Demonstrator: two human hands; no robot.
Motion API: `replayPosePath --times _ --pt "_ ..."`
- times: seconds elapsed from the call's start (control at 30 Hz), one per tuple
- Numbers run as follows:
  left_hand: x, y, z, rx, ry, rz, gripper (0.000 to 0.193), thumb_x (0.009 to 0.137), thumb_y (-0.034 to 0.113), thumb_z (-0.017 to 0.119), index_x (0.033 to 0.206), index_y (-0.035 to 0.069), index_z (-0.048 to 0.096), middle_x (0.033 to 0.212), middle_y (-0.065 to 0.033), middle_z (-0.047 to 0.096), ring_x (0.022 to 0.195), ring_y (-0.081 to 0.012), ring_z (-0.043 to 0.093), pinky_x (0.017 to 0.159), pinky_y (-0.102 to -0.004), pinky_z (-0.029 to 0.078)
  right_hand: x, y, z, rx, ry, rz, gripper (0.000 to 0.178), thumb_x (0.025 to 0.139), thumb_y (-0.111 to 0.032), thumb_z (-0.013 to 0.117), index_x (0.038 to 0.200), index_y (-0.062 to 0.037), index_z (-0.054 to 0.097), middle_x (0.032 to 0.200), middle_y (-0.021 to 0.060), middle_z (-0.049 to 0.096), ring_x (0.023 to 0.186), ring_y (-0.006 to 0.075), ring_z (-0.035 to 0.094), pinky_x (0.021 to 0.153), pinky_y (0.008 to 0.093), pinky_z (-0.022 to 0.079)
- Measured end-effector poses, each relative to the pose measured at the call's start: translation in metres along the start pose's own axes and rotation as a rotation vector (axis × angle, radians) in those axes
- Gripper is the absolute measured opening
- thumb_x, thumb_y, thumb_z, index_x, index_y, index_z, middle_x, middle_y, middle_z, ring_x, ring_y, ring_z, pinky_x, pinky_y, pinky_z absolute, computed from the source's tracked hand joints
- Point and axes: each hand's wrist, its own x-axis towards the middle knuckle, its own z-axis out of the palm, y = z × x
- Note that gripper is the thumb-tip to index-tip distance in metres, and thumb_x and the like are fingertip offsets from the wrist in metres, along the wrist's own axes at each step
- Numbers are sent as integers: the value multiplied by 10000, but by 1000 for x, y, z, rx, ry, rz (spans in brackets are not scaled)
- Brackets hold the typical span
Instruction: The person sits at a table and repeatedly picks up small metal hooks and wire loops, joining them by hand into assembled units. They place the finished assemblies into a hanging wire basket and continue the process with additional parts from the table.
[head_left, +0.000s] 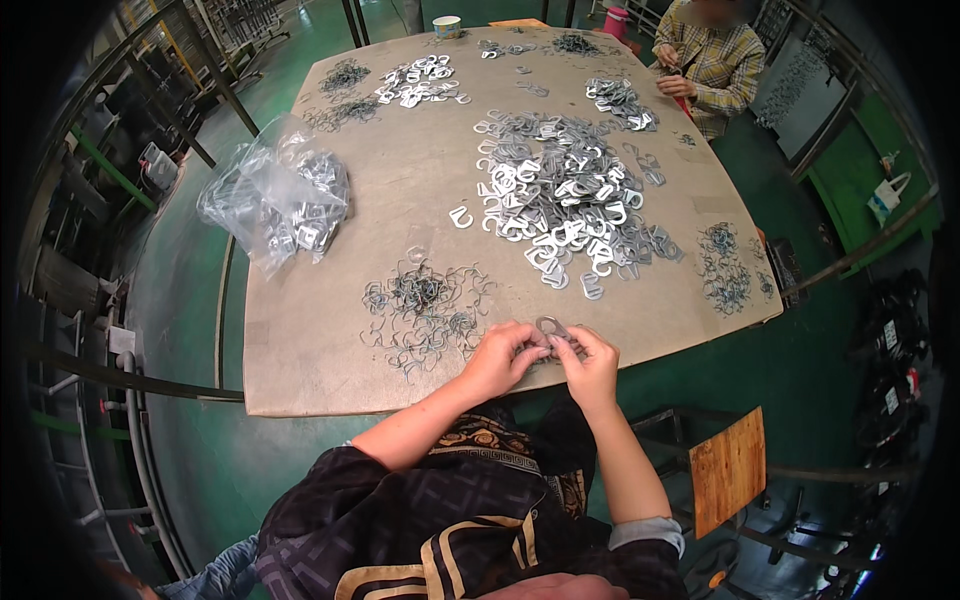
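Observation:
At the table's near edge, my right hand (592, 366) pinches a flat grey metal hook (548, 324), its rounded end pointing away from me. My left hand (502, 358) meets it from the other side, thumb and fingertips closed together against the piece. Whatever those left fingertips grip is too small to make out. Just left of my hands lies a loose heap of thin, bent wire clips (420, 300). Farther off, right of the middle, a large pile of flat silver metal hooks (560, 185) is spread out, with a single hook (460, 217) lying apart on its left.
A clear plastic bag (290, 195) of metal parts sits at the left edge. More wire clips (725, 268) lie at the right edge. Smaller heaps of hooks (420, 80) and a tub (447, 27) are far back. A co-worker (712, 70) handles something at the far right corner.

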Motion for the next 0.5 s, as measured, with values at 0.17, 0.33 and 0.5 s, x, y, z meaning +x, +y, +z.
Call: replayPosePath --times 0.17,0.33,0.5 --pt "15 -31 -33 306 140 149 118 807 75 676 917 37 699 887 -104 675 868 -286 634 777 -371 510 2 -5 -11 -84 73 11 136 847 -62 697 917 45 650 768 137 656 630 210 651 584 306 498" --pt "33 -81 -77 869 -13 277 126 767 102 601 842 36 678 894 -86 645 861 -263 606 759 -364 524 11 -8 -23 -176 96 -6 122 864 -67 676 913 39 638 743 137 650 618 220 646 586 323 502" --pt "39 -81 -89 990 -234 307 157 735 85 663 884 37 685 867 -90 649 833 -277 627 722 -362 534 14 -6 -24 -154 117 12 130 863 -71 680 917 39 637 732 134 651 612 216 647 587 322 505"
